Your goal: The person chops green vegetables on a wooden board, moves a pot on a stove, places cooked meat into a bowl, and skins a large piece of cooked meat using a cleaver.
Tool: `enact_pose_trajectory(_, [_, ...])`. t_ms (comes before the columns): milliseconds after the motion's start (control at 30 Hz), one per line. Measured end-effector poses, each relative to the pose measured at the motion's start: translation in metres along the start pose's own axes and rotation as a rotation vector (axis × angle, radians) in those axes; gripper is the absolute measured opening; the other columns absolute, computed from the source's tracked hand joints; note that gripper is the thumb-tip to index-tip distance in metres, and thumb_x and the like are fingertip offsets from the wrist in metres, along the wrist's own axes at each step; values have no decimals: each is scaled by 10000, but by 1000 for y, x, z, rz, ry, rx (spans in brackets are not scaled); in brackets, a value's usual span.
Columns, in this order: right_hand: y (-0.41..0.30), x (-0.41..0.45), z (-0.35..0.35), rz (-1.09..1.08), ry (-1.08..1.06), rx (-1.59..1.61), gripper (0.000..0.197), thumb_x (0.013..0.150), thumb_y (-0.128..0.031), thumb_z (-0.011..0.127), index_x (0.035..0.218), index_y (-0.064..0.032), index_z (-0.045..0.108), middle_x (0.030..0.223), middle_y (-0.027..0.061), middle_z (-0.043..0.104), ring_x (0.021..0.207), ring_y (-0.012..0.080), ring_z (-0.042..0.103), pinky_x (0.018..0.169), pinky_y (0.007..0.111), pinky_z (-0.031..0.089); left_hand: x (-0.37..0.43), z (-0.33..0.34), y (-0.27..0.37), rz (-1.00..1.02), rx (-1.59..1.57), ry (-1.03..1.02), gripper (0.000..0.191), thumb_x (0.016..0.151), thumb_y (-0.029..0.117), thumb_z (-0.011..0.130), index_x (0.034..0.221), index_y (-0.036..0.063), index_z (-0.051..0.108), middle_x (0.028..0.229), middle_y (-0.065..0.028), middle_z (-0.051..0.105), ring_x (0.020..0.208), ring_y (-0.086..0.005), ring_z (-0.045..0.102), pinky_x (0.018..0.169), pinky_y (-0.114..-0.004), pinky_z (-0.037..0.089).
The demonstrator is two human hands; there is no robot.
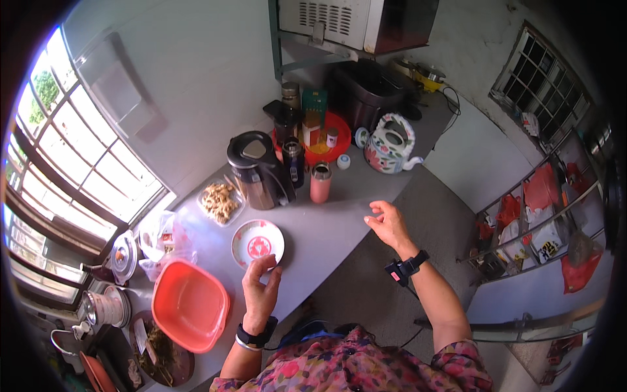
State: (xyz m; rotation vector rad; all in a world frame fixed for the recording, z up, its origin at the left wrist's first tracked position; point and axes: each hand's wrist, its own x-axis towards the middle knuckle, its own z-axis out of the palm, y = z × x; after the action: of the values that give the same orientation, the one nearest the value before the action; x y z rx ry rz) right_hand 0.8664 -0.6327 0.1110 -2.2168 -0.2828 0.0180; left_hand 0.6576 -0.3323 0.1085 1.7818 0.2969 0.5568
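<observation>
My left hand (261, 290) hovers at the near edge of a white plate (258, 245) with a red pattern. Its thumb and fingers curve apart and nothing shows between them; whether it touches the rim I cannot tell. Past the counter's front edge, my right hand (389, 224) is in the air, fingers bent and apart, holding nothing visible. A pink thermos flask (320, 185) without a lid stands upright on the counter, the nearest object to that hand. Left of it are a dark thermos (294, 164) and a black and steel jug (254, 171).
A red plastic basin (190, 305) stands left of my left hand. Behind the plate lies a clear tray of brownish food pieces (219, 203). A floral kettle (389, 149) is at the back right. A knife (142, 337) rests on a round board (181, 367) at the lower left.
</observation>
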Motion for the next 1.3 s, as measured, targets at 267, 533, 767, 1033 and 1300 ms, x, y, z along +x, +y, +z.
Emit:
enact_pose_trajectory(267, [32,200,19,-40,77,-119,610,795,-254,835,1298,-11,592,1149,180,701,1077,341,673,933,424,531,88,47,24,88,184,-37,289,817,-44,725,1101,0,691,1048,-150,721,981,-275,709,891,-355,541])
enact_pose_trajectory(533, [57,367,70,-183,20,-215,784,770,-249,848,1413,37,503,1281,276,646,1235,416,601,1045,446,486,93,78,2,-96,181,282,293,824,-91,698,1105,-13,674,1008,-100,689,955,-203,683,864,-313,536])
enact_pose_trajectory(767, [102,446,115,-228,-80,-29,822,733,-165,855,1418,56,458,1336,277,606,1256,401,590,1069,409,465,86,164,29,-255,227,543,229,883,-53,691,1108,-26,661,998,-86,669,951,-173,676,868,-299,539])
enact_pose_trajectory(1033, [116,439,92,-228,-39,136,539,764,-132,827,1206,-20,540,1178,204,660,1108,319,657,956,388,508,71,212,39,-241,209,607,225,917,-11,697,1140,-19,666,1038,-88,668,956,-167,676,861,-294,545])
enact_pose_trajectory(1300, [36,310,-15,-584,-508,350,485,808,-89,731,1225,-34,490,1067,81,604,983,196,618,900,360,506,68,241,-12,-334,-248,498,210,957,1,683,1159,-38,641,1031,-71,692,950,-145,686,840,-292,586])
